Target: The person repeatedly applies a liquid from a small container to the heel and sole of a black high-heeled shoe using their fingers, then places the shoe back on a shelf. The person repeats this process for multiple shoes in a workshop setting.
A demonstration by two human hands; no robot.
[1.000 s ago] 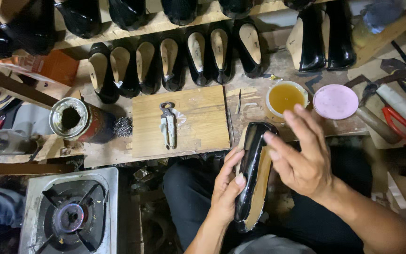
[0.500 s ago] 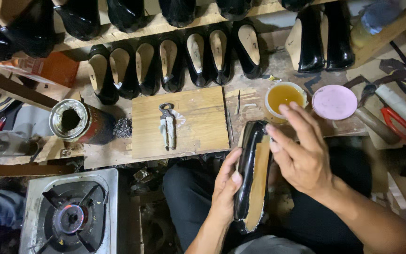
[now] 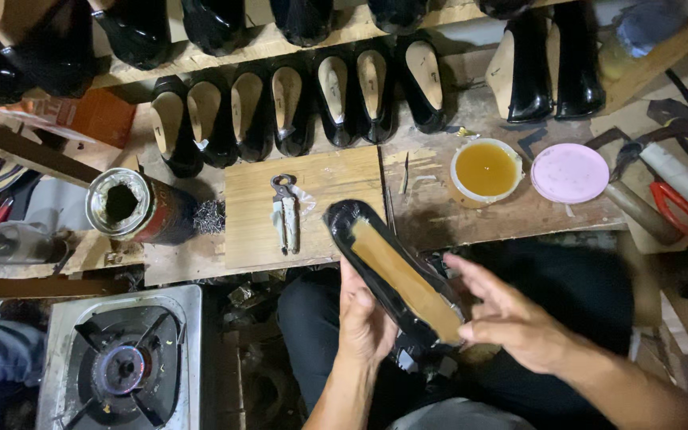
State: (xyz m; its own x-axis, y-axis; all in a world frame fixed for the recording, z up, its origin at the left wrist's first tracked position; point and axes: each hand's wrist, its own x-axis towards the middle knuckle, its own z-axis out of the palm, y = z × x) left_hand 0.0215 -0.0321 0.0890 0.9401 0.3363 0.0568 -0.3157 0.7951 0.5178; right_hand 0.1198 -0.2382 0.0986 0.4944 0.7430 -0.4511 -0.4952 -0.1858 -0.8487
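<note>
We've got the black shoe upper (image 3: 396, 275) sole-up in our left hand (image 3: 368, 318), at 6 o'clock below the bench (image 3: 439, 207). Right hand (image 3: 511, 318) open, fingertips at its heel. Insole on; outsole missing. Pincers (image 3: 284, 213) idle at 10 o'clock.

Black shoe (image 3: 396, 275) with tan sole; amber liquid in a cup (image 3: 486, 169); pink lid (image 3: 570, 173); possibly red-handled tool (image 3: 682, 213).

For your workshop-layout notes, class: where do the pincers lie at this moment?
In the head view the pincers lie on the pale wooden board, left of centre, between the open metal can and the black shoe that the left hand holds.
</note>
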